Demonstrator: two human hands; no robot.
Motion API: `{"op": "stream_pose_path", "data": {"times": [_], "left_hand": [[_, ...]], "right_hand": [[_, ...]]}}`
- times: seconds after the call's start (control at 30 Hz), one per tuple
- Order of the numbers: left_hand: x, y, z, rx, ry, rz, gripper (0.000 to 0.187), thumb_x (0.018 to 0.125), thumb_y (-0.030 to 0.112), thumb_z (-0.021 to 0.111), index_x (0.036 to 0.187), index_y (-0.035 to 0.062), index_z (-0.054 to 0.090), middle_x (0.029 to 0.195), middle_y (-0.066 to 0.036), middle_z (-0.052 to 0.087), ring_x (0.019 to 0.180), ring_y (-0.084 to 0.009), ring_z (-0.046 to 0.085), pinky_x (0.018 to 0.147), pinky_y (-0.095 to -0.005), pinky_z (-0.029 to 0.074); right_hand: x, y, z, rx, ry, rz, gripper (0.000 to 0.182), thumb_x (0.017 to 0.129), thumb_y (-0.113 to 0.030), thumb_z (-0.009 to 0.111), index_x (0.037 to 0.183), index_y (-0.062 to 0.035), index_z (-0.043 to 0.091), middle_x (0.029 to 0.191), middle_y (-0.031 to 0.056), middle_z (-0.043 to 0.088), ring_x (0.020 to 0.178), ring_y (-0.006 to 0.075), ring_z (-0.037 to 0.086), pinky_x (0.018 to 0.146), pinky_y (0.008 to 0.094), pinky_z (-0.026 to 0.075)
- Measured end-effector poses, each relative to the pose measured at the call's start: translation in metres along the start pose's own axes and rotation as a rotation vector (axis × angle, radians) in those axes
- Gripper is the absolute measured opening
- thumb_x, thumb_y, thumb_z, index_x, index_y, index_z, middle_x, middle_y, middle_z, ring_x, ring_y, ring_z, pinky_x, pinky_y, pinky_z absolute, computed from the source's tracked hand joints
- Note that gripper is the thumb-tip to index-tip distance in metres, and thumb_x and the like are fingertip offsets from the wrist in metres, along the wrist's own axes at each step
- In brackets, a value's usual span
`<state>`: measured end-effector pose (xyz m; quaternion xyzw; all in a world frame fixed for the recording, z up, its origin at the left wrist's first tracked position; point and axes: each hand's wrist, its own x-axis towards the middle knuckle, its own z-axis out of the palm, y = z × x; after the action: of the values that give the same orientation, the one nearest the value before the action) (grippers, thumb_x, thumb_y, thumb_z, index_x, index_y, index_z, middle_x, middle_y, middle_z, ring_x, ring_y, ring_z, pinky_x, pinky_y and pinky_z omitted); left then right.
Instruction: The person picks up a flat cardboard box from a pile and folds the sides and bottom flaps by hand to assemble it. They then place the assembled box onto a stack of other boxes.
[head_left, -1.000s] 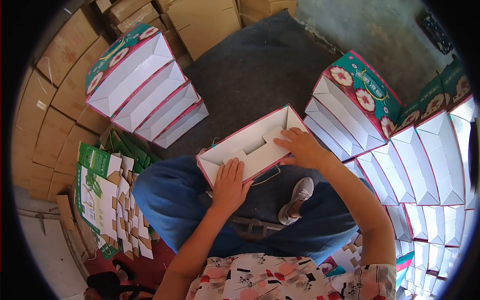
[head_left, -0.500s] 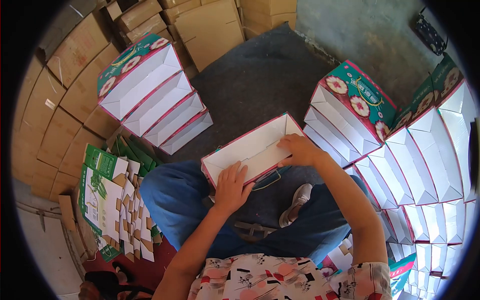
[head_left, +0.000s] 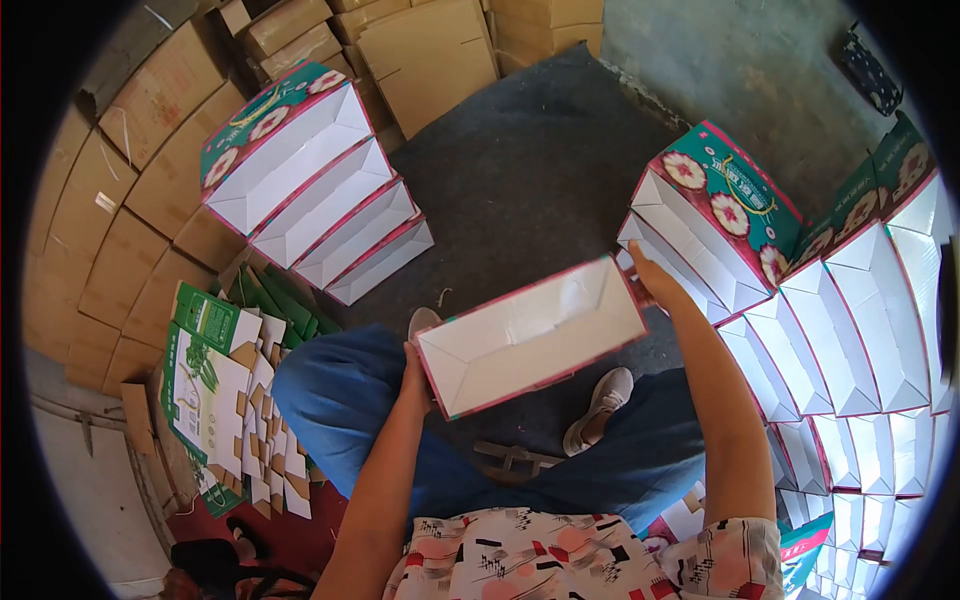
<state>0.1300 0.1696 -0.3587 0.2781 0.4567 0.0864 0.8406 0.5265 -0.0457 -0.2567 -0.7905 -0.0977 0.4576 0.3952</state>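
Observation:
An open-topped box [head_left: 530, 335] with a white inside and red edges is held above my lap, between my knees. My left hand [head_left: 416, 378] grips its left end, fingers partly hidden behind the wall. At the right end, my right hand [head_left: 650, 277] holds the other short side, its fingertips partly hidden. Close beyond the right hand stands a stack of similar boxes [head_left: 715, 215], green with flower-like pictures and a yellow cord on top. Another such stack [head_left: 300, 170] is at the upper left, its openings facing me.
Flattened green and white cartons [head_left: 215, 385] lie in a pile at the left. Brown cardboard boxes [head_left: 165, 100] are piled behind them. Many white-lined boxes [head_left: 860, 310] fill the right side. A small wooden frame [head_left: 510, 462] is below my lap.
Both hands have moved from inside and along the near edge of the box to its two ends. The box has turned, its opening now facing me more, and shifted slightly right and nearer.

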Motion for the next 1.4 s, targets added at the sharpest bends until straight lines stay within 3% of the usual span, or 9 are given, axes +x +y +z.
{"op": "stream_pose_path", "data": {"times": [0.2,0.43,0.57,0.6,0.7,0.93,1.2,1.3,1.4], "left_hand": [[-0.020,0.003,0.038,-0.004,-0.180,0.011,0.066,0.087,0.061,0.033,0.126,0.0106,0.052,0.122,-0.011,0.057,0.109,-0.0275,0.056,0.093,-0.0433,0.044],[-0.058,0.037,0.052,-0.182,-0.154,0.556,0.056,0.090,0.053,0.038,0.118,0.0074,0.053,0.111,-0.012,0.060,0.103,-0.0246,0.056,0.094,-0.0376,0.041],[-0.063,0.045,0.059,-0.148,0.006,0.566,0.063,0.090,0.059,0.034,0.120,0.0067,0.050,0.112,-0.010,0.057,0.106,-0.0230,0.052,0.097,-0.0380,0.035],[-0.065,0.041,0.064,-0.112,0.017,0.539,0.061,0.091,0.061,0.035,0.120,0.0094,0.050,0.107,-0.007,0.057,0.104,-0.0168,0.052,0.087,-0.0403,0.042],[-0.045,0.006,0.040,0.136,-0.076,0.556,0.061,0.091,0.059,0.038,0.125,0.0086,0.047,0.115,-0.008,0.055,0.108,-0.0197,0.051,0.088,-0.0416,0.045],[-0.049,-0.008,0.044,-0.097,-0.244,0.385,0.060,0.092,0.051,0.043,0.132,0.0071,0.042,0.123,-0.010,0.053,0.111,-0.0216,0.054,0.093,-0.0371,0.045],[-0.026,0.000,0.048,0.054,0.063,0.398,0.044,0.093,0.041,0.041,0.121,0.0084,0.054,0.112,-0.007,0.058,0.100,-0.0194,0.057,0.084,-0.0319,0.047],[-0.043,0.016,0.071,0.057,0.112,0.391,0.043,0.093,0.042,0.044,0.115,0.0076,0.057,0.105,-0.006,0.060,0.094,-0.0185,0.058,0.081,-0.0297,0.046],[-0.033,0.021,0.074,0.301,0.182,0.590,0.042,0.092,0.041,0.048,0.108,0.0042,0.058,0.097,-0.006,0.062,0.086,-0.0181,0.058,0.076,-0.0289,0.045]], "right_hand": [[-0.038,-0.016,0.005,0.023,-0.159,0.037,0.061,0.085,-0.060,0.047,0.114,-0.0067,0.057,0.111,0.0072,0.060,0.101,0.0205,0.057,0.087,0.0396,0.046],[-0.087,-0.031,-0.033,0.343,-0.404,-0.573,0.042,0.086,-0.035,0.054,0.117,-0.0067,0.055,0.118,0.0087,0.058,0.110,0.0183,0.052,0.094,0.0351,0.040],[-0.092,-0.031,-0.031,0.273,-0.190,-0.349,0.076,0.086,-0.065,0.040,0.135,-0.0072,0.041,0.127,0.0147,0.051,0.119,0.0252,0.046,0.097,0.0422,0.038],[-0.083,-0.024,-0.029,0.193,-0.142,-0.295,0.090,0.082,-0.076,0.033,0.140,-0.0073,0.034,0.130,0.0173,0.049,0.122,0.0288,0.043,0.097,0.0449,0.038],[-0.086,-0.008,-0.013,0.183,0.029,-0.185,0.083,0.084,-0.071,0.036,0.138,-0.0077,0.038,0.132,0.0161,0.048,0.122,0.0286,0.044,0.097,0.0457,0.037],[-0.029,0.055,-0.021,0.065,-0.240,-0.156,0.066,0.088,-0.060,0.039,0.132,-0.0115,0.046,0.128,0.0120,0.052,0.114,0.0253,0.052,0.090,0.0427,0.044],[-0.040,0.044,-0.011,0.222,-0.114,-0.086,0.063,0.088,-0.060,0.041,0.127,-0.0115,0.051,0.117,0.0114,0.057,0.107,0.0260,0.054,0.094,0.0442,0.041],[-0.043,0.031,-0.015,0.311,-0.116,-0.165,0.051,0.088,-0.049,0.051,0.116,-0.0073,0.058,0.102,0.0046,0.063,0.086,0.0229,0.061,0.076,0.0335,0.048],[-0.043,0.016,-0.017,-0.401,0.032,-0.437,0.057,0.082,-0.054,0.056,0.107,-0.0040,0.063,0.103,0.0128,0.063,0.100,0.0252,0.059,0.087,0.0355,0.045]]}}
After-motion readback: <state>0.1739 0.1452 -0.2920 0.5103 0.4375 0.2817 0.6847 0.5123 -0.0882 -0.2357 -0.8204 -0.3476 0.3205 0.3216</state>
